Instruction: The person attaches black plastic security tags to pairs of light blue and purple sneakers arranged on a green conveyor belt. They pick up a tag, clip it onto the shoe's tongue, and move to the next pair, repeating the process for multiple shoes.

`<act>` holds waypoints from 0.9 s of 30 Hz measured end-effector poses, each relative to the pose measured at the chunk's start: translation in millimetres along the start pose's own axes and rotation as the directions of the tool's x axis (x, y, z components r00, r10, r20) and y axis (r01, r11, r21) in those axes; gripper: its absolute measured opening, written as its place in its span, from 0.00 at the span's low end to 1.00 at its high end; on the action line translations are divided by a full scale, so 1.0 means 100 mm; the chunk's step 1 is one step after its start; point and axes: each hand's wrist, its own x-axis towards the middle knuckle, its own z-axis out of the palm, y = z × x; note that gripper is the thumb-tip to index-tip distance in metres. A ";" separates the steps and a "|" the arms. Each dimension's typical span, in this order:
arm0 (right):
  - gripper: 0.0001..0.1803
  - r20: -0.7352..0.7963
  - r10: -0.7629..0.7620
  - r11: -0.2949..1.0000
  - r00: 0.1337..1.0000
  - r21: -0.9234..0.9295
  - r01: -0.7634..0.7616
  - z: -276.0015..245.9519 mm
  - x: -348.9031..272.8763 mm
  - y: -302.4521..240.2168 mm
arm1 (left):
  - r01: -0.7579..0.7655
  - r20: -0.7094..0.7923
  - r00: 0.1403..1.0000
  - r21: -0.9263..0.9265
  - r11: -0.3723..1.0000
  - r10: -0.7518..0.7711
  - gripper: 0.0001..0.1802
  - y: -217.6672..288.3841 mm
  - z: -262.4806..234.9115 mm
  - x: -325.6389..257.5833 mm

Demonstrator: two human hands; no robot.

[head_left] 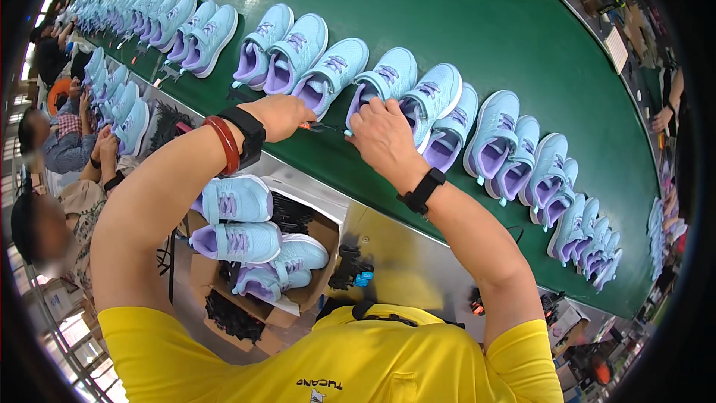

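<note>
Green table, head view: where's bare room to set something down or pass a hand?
Widest: green table behind the shoe row, out to the far edge. A narrower strip lies between the row and the near edge. Crowded: the row itself, especially at its far left, and around the left hand and right hand.

One left hand (282, 116) and one right hand (384, 134) make two. Six shoes (444, 82) stand in the middle set on the one green worktop (462, 22), and four in the next set to the right; the farther rows at both ends overlap too much to count. Four more show at one carton (324, 227). There are two black wristbands (424, 192), one red bangle (224, 143), one yellow shirt (350, 362) and, at left, at least three people (83, 242).
</note>
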 end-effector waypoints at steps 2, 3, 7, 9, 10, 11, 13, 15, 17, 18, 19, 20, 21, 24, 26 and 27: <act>0.09 -0.007 -0.032 0.999 0.999 -0.008 0.032 0.05 0.01 0.01 | 0.009 -0.006 1.000 0.036 0.999 -0.009 0.18 0.02 -0.01 -0.01; 0.09 0.004 -0.039 0.999 0.999 -0.023 0.039 0.05 0.02 0.01 | 0.010 -0.010 1.000 0.054 0.998 -0.009 0.18 0.02 0.00 0.00; 0.07 0.045 -0.041 0.997 0.998 -0.059 0.044 0.06 0.04 0.00 | 0.014 -0.030 0.999 0.044 0.999 -0.013 0.16 0.05 0.02 -0.01; 0.08 0.093 -0.048 0.994 0.994 -0.090 0.056 0.06 0.05 0.00 | 0.041 -0.004 0.999 0.032 0.999 -0.041 0.16 0.11 -0.01 0.00; 0.08 0.133 -0.057 0.990 0.990 -0.117 0.073 0.07 0.05 0.00 | 0.050 0.001 0.999 0.036 0.998 -0.050 0.16 0.14 -0.02 0.00; 0.08 0.171 -0.065 0.986 0.983 -0.143 0.090 0.07 0.06 -0.02 | 0.058 0.005 0.998 0.042 0.997 -0.058 0.17 0.16 -0.03 -0.01; 0.09 0.121 -0.026 0.990 0.992 -0.135 0.043 0.10 0.06 -0.03 | 0.024 -0.030 0.999 0.013 1.000 -0.024 0.17 0.19 -0.08 0.02; 0.09 0.045 0.030 0.997 0.999 -0.078 -0.027 0.20 0.09 -0.02 | -0.109 -0.157 0.982 -0.044 0.993 0.101 0.13 0.08 -0.03 -0.06; 0.07 -0.092 0.058 0.998 0.994 -0.016 -0.059 0.22 0.10 -0.04 | -0.166 -0.380 0.918 -0.111 0.980 0.112 0.09 -0.02 0.14 -0.13; 0.06 -0.074 0.080 0.997 0.994 -0.008 -0.081 0.15 0.14 -0.06 | -0.071 -0.364 0.931 -0.143 0.987 0.014 0.09 0.08 0.06 -0.20; 0.06 0.061 0.065 0.983 0.996 -0.176 -0.053 0.10 0.19 -0.13 | 0.037 -0.307 0.950 -0.080 0.996 -0.060 0.09 0.16 0.07 -0.21; 0.06 0.198 0.073 0.942 0.978 -0.334 -0.002 0.05 0.21 -0.18 | 0.142 -0.256 0.956 -0.013 0.990 -0.141 0.10 0.25 0.08 -0.19; 0.07 0.288 0.109 0.949 0.952 -0.314 -0.013 0.04 0.22 -0.16 | 0.068 -0.288 0.955 0.000 0.998 -0.065 0.10 0.32 0.07 -0.16; 0.10 0.126 0.103 0.991 0.987 -0.102 -0.091 0.13 0.13 0.05 | -0.059 -0.321 0.947 -0.127 0.990 0.015 0.19 0.35 -0.10 -0.20; 0.07 -0.076 0.110 0.991 0.991 0.082 -0.104 0.12 0.08 0.09 | -0.079 -0.372 0.928 -0.209 0.975 -0.004 0.24 0.22 -0.05 -0.27; 0.07 -0.138 0.108 0.986 0.984 0.138 -0.089 0.18 0.07 0.09 | -0.040 -0.301 0.953 -0.212 0.976 -0.026 0.25 0.20 -0.07 -0.29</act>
